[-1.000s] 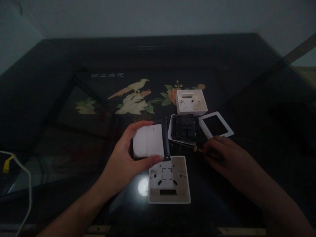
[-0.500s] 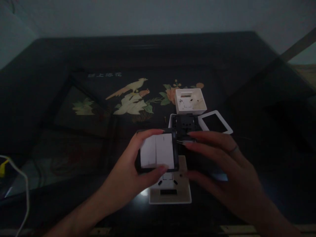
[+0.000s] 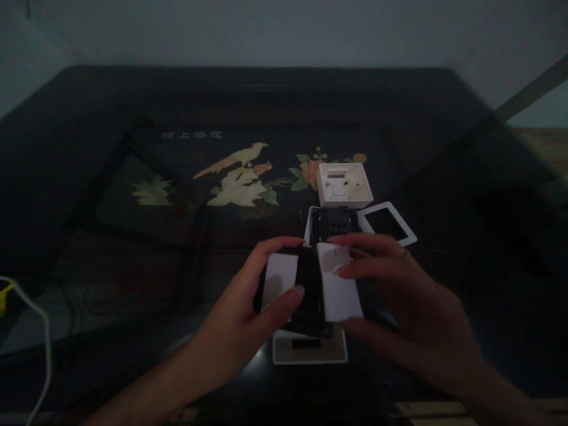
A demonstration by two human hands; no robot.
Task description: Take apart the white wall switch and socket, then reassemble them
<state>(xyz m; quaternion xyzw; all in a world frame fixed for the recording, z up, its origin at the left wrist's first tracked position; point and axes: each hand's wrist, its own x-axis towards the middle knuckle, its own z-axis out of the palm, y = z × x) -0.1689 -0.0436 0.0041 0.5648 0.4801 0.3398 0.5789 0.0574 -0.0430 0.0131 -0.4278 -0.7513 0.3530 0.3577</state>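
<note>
My left hand [image 3: 252, 302] grips a black wall-switch module [image 3: 309, 290], thumb across its front and fingers along its far edge. One white rocker [image 3: 278, 275] sits on the module's left half; the right half shows bare black. Between the thumb and fingers of my right hand [image 3: 399, 296] is a loose white switch rocker [image 3: 338, 290], tilted just right of the module. Beneath lies a white back box [image 3: 310, 353], partly covered by the module. Beyond the hands are another black module [image 3: 336, 220], partly hidden, and a white frame [image 3: 408, 234].
A second white back box [image 3: 345, 195] stands open side up farther back. A small screw [image 3: 300, 216] lies left of the parts. The dark glossy table [image 3: 248, 94] has a bird-and-flower inlay. A white cable [image 3: 48, 343] runs along the left edge.
My right hand has taken the right white rocker off the module, baring its black face. The module has shifted slightly right and toward me in my left hand.
</note>
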